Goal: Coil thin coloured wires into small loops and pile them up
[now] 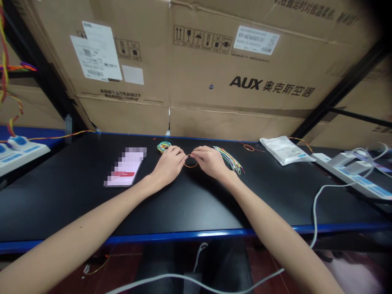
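Observation:
Over the middle of the black tabletop, my left hand (170, 164) and my right hand (211, 161) face each other, their fingers pinched on a thin orange wire (191, 166). The wire bows in a small loop between the two hands. Just behind my left hand lies a coil of multicoloured wires (163, 146), partly covered by the fingers. A fanned bundle of cut coloured wires (230, 158) rests beside my right hand, its near part hidden by the wrist.
A phone (128, 165) lies left of my left arm. Right of the bundle are a loose wire loop (249, 148), a white plastic packet (283, 150) and a power strip (352, 173) with a grey cable (315, 204). Another power strip (23, 153) sits left. Cardboard boxes (196, 90) stand behind.

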Demonstrator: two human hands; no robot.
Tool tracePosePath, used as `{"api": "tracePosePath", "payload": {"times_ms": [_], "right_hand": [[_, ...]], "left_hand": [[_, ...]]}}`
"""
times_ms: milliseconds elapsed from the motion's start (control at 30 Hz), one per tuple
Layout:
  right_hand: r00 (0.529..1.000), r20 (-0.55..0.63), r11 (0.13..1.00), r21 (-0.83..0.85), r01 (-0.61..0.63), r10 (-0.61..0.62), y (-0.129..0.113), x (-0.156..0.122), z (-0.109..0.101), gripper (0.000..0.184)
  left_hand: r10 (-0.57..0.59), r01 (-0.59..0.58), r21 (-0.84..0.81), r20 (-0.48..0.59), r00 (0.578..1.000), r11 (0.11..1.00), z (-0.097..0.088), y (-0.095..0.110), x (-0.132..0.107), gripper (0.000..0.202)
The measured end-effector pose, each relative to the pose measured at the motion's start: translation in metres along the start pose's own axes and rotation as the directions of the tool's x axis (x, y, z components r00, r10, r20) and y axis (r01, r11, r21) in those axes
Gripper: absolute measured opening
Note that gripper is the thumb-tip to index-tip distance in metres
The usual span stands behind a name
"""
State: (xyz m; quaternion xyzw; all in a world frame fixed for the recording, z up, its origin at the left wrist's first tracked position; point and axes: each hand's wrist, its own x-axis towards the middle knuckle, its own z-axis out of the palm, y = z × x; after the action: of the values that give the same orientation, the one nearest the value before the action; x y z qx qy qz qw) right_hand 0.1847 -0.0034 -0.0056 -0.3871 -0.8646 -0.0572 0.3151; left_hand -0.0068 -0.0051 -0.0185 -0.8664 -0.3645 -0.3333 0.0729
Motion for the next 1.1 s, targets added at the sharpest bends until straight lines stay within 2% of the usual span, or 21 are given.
{"api": "tracePosePath", "payload": {"times_ms": [67, 133, 233, 300, 400, 567, 733, 833, 900, 967, 1000, 1100], "right_hand": [[0.998, 0.034, 0.996, 0.065, -0.064, 0.062, -0.0013, 0.0012, -0.0027, 0.023], [0.985, 0.113, 0.969, 0.198, -0.149, 0.129, -0.0021, 0.0028, -0.0047, 0.025], [0.960, 0.238, 0.903, 0.362, -0.231, 0.150, -0.0034, 0.0039, -0.0048, 0.033], [0.968, 0.194, 0.937, 0.281, -0.208, 0.156, -0.0044, 0.0031, -0.0026, 0.032], [0.991, 0.046, 0.990, 0.059, -0.126, 0.123, -0.0052, 0.0006, 0.0015, 0.021], [0.996, -0.063, 0.998, 0.004, -0.058, 0.058, -0.0034, -0.0008, 0.0033, 0.018], [0.999, 0.007, 0.998, 0.046, -0.043, 0.043, -0.0046, 0.0006, -0.0011, 0.022], [0.987, 0.094, 0.970, 0.198, -0.144, 0.127, -0.0061, 0.0032, -0.0047, 0.025], [0.966, 0.193, 0.907, 0.351, -0.232, 0.173, -0.0066, 0.0048, -0.0056, 0.031], [0.952, 0.245, 0.867, 0.416, -0.273, 0.182, -0.0069, 0.0053, -0.0043, 0.035], [0.957, 0.225, 0.885, 0.387, -0.259, 0.182, -0.0071, 0.0049, -0.0030, 0.035], [0.990, 0.058, 0.977, 0.162, -0.136, 0.128, -0.0076, 0.0025, 0.0015, 0.025]], "left_hand": [[0.009, -0.008, 0.029, -0.018, 1.000, 1.000, 0.0002, -0.0005, -0.0008, 0.024], [0.031, -0.028, 0.073, -0.042, 0.999, 0.997, -0.0001, -0.0013, -0.0012, 0.023], [0.053, -0.043, 0.129, -0.072, 0.996, 0.991, -0.0014, -0.0024, -0.0008, 0.023], [0.041, -0.033, 0.119, -0.067, 0.997, 0.992, -0.0023, -0.0025, -0.0001, 0.024], [-0.002, 0.004, 0.041, -0.032, 0.999, 0.999, -0.0027, -0.0019, 0.0012, 0.026], [-0.034, 0.035, -0.084, 0.010, 0.999, 0.996, -0.0012, -0.0006, 0.0022, 0.028], [0.005, -0.005, -0.024, -0.012, 1.000, 1.000, -0.0019, 0.0011, 0.0005, 0.026], [0.022, -0.019, 0.056, -0.050, 0.999, 0.998, -0.0039, 0.0015, -0.0002, 0.023], [0.027, -0.020, 0.093, -0.074, 0.997, 0.995, -0.0050, 0.0010, 0.0001, 0.022], [0.026, -0.017, 0.098, -0.085, 0.996, 0.995, -0.0055, 0.0001, 0.0009, 0.023], [0.024, -0.017, 0.087, -0.083, 0.996, 0.996, -0.0055, -0.0004, 0.0013, 0.023], [0.010, -0.009, 0.028, -0.052, 0.999, 1.000, -0.0050, -0.0015, 0.0024, 0.026]]}}
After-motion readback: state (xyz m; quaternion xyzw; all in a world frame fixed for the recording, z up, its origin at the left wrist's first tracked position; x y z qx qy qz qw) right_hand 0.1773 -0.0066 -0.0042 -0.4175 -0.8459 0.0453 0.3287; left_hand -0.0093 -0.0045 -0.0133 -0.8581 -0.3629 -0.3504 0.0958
